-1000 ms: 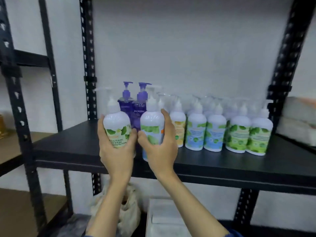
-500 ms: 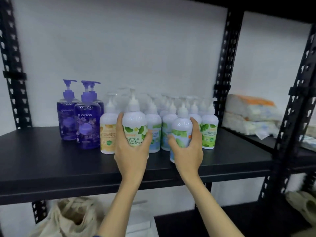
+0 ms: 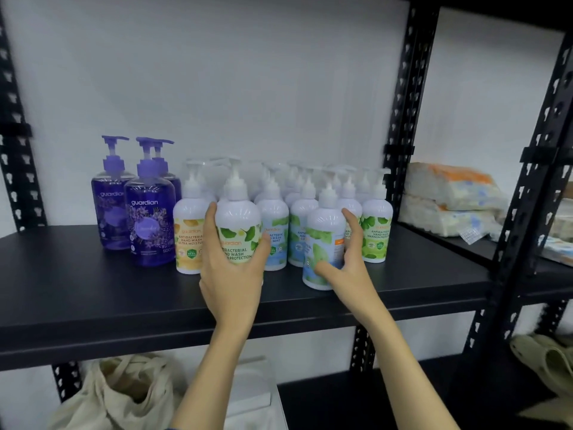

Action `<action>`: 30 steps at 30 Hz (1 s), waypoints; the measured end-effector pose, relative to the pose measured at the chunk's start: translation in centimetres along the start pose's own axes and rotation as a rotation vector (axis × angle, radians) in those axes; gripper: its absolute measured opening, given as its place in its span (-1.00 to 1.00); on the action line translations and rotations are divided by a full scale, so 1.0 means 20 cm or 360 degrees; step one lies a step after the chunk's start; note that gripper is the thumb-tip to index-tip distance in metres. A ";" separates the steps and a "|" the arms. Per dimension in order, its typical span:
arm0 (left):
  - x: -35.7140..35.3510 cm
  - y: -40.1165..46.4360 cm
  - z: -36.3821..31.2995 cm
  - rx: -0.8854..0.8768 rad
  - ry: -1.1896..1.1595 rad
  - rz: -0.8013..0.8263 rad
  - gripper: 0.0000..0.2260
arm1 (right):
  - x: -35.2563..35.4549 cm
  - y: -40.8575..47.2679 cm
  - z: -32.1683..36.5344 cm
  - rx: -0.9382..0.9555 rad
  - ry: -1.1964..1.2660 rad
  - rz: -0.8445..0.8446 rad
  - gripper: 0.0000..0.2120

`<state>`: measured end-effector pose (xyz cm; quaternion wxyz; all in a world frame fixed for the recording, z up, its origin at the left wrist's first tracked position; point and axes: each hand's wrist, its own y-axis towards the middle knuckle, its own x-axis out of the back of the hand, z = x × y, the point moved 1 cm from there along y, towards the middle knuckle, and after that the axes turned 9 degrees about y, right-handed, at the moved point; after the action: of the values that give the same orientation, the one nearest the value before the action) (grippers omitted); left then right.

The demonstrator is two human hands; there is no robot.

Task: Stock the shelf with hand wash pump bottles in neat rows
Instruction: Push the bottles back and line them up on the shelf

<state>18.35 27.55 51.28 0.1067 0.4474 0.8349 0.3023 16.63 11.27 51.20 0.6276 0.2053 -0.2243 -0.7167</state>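
the left hand [image 3: 231, 274] has its fingers wrapped around a white bottle with green leaves [image 3: 238, 231], near the front edge of the black shelf [image 3: 93, 299]. the right hand [image 3: 347, 262] holds a white bottle with a blue and green label [image 3: 324, 240], fingers and thumb spread around it, also near the front edge. more white bottles [image 3: 376, 231] stand in rows behind, toward the back edge. three purple bottles [image 3: 150, 225] stand to their left.

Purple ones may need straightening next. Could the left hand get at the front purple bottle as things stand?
Probably yes, once freed: the left hand grips a green-label bottle now. The front purple bottle stands unblocked near the shelf front.
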 end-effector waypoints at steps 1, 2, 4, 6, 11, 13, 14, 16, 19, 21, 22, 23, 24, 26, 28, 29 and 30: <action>0.00 0.00 0.00 -0.0006 0.0002 -0.0002 -0.28 | 0.01 0.00 0.00 -0.0001 0.0028 0.0017 -0.17; 0.00 0.00 0.00 -0.0009 0.0003 -0.0003 -0.28 | 0.01 0.00 0.00 0.0012 0.0039 0.0012 -0.16; 0.00 0.00 0.00 -0.0002 0.0014 -0.0005 -0.29 | 0.00 0.00 -0.01 0.0069 -0.0043 -0.0064 -0.15; 0.00 0.00 0.00 -0.0002 0.0027 -0.0005 -0.29 | -0.03 0.00 -0.04 0.0125 -0.0212 -0.0136 -0.11; 0.00 0.00 0.01 -0.0028 0.0039 -0.0004 -0.28 | -0.06 0.01 -0.06 0.0128 -0.0332 -0.0052 -0.04; 0.00 0.00 0.01 -0.0023 0.0035 -0.0010 -0.28 | -0.03 0.00 -0.04 0.0085 -0.0251 0.0093 -0.04; 0.00 0.00 0.01 -0.0016 0.0029 -0.0015 -0.28 | -0.03 0.00 -0.03 0.0072 -0.0224 0.0155 -0.04; 0.00 0.00 0.01 -0.0009 0.0023 -0.0022 -0.28 | -0.02 0.00 -0.02 0.0066 -0.0191 0.0186 -0.05; 0.00 0.00 0.01 -0.0011 0.0027 -0.0027 -0.28 | -0.03 0.00 -0.03 0.0072 -0.0205 0.0103 -0.05; 0.00 0.00 0.01 -0.0016 0.0031 -0.0034 -0.28 | -0.04 0.00 -0.04 0.0112 -0.0294 0.0017 -0.04; 0.00 0.00 0.01 -0.0021 0.0033 -0.0038 -0.28 | -0.05 0.00 -0.04 0.0118 -0.0346 -0.0036 -0.03; 0.00 0.00 0.01 -0.0025 0.0034 -0.0043 -0.28 | -0.05 -0.01 -0.04 0.0117 -0.0394 -0.0076 -0.02; 0.00 0.00 0.01 -0.0027 0.0035 -0.0047 -0.29 | -0.06 -0.01 -0.04 0.0115 -0.0427 -0.0091 -0.01; 0.00 0.00 0.01 -0.0029 0.0035 -0.0050 -0.29 | -0.05 -0.01 -0.04 0.0132 -0.0377 -0.0048 -0.04; 0.00 -0.01 0.00 -0.0035 0.0039 -0.0049 -0.29 | -0.04 0.00 -0.03 0.0130 -0.0242 0.0041 -0.11; 0.00 -0.01 0.00 -0.0041 0.0041 -0.0051 -0.29 | -0.03 0.00 -0.02 0.0124 -0.0190 0.0092 -0.12; 0.00 -0.01 0.00 -0.0045 0.0043 -0.0054 -0.29 | -0.02 0.00 -0.01 0.0126 -0.0162 0.0118 -0.13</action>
<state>18.28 27.40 51.14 0.1068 0.4275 0.8394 0.3183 16.74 11.60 50.93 0.6328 0.1849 -0.2915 -0.6931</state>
